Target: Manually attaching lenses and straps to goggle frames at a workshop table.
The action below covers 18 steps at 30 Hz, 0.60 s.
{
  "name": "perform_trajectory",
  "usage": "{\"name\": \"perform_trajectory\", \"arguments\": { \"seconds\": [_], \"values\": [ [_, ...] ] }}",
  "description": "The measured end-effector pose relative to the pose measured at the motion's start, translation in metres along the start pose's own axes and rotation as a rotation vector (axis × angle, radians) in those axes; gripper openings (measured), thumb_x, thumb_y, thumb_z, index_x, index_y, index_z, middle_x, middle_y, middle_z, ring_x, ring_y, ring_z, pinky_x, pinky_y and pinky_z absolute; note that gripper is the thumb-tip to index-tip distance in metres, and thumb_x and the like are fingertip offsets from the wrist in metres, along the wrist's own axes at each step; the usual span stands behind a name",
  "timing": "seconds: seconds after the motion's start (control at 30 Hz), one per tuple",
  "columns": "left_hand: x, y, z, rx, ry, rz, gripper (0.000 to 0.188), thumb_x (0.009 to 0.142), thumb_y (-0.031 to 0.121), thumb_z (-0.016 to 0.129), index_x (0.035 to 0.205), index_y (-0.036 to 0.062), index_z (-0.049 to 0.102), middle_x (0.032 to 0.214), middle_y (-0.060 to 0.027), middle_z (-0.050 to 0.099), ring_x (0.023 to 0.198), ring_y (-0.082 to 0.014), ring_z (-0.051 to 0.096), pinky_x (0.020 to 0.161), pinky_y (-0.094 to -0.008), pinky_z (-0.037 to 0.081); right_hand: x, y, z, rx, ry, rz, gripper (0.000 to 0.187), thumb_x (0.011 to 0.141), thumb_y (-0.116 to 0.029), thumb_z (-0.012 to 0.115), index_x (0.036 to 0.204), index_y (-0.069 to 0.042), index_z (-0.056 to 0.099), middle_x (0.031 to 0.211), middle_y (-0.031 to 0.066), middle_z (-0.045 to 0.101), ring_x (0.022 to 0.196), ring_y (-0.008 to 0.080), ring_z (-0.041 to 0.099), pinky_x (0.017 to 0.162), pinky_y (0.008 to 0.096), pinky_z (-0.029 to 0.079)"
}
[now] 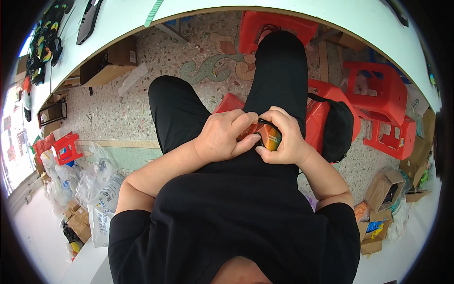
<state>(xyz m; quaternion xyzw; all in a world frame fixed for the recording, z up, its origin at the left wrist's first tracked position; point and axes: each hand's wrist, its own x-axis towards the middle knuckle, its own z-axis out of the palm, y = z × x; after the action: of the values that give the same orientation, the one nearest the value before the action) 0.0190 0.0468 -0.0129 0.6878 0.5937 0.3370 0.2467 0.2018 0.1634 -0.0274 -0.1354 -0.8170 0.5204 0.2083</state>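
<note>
I hold a pair of sunglasses [271, 136] with a shiny orange-yellow mirrored lens and a black frame above my lap. My left hand [222, 135] is closed on its left side, thumb and fingers pinching near the frame's middle. On the other side, my right hand [287, 138] grips the outer part, with its thumb at the lower rim and its fingers over the top. Both hands cover much of the frame, so its left part is mostly hidden; a reddish lens patch shows between the left fingers.
A white table [123, 29] curves across the front, bearing a pile of sunglasses [46, 45], a dark phone-like object [89, 22] and a green strip [153, 13]. Red stools [378, 90] and a black bag [336, 128] stand at right. Plastic bags [101, 208] and cartons [385, 189] lie around.
</note>
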Motion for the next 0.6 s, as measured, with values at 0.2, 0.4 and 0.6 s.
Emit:
{"name": "perform_trajectory", "arguments": {
  "seconds": [0.2, 0.4, 0.6],
  "values": [
    [-0.003, -0.008, 0.008, -0.073, 0.005, -0.09, 0.034, 0.082, 0.024, 0.071, 0.107, 0.0043, 0.058, 0.078, -0.0108, 0.062, 0.067, -0.0291, 0.064, 0.058, -0.0383, 0.052, -0.002, 0.006, 0.01, -0.013, 0.025, 0.04, 0.052, 0.056, -0.02, 0.08, 0.098, 0.001, 0.058, 0.083, 0.0137, 0.054, 0.067, 0.0309, 0.059, 0.06, 0.0361, 0.049],
    [0.001, -0.007, 0.012, -0.003, 0.053, -0.158, 0.032, 0.084, 0.024, 0.069, 0.106, 0.0045, 0.057, 0.081, -0.0134, 0.064, 0.069, -0.0317, 0.065, 0.06, -0.0401, 0.052, 0.001, 0.011, 0.01, -0.039, 0.051, 0.024, 0.05, 0.056, -0.021, 0.079, 0.096, 0.0, 0.057, 0.081, 0.0129, 0.053, 0.064, 0.0303, 0.057, 0.057, 0.0365, 0.048],
    [0.0, -0.018, 0.017, -0.125, -0.061, -0.269, 0.03, 0.087, 0.025, 0.066, 0.105, 0.0031, 0.057, 0.08, -0.0145, 0.065, 0.073, -0.0339, 0.066, 0.063, -0.0406, 0.053, 0.0, 0.015, 0.016, -0.081, 0.107, 0.01, 0.049, 0.057, -0.022, 0.079, 0.094, 0.0, 0.056, 0.08, 0.0121, 0.053, 0.064, 0.0302, 0.057, 0.057, 0.0369, 0.048]
  ]
}}
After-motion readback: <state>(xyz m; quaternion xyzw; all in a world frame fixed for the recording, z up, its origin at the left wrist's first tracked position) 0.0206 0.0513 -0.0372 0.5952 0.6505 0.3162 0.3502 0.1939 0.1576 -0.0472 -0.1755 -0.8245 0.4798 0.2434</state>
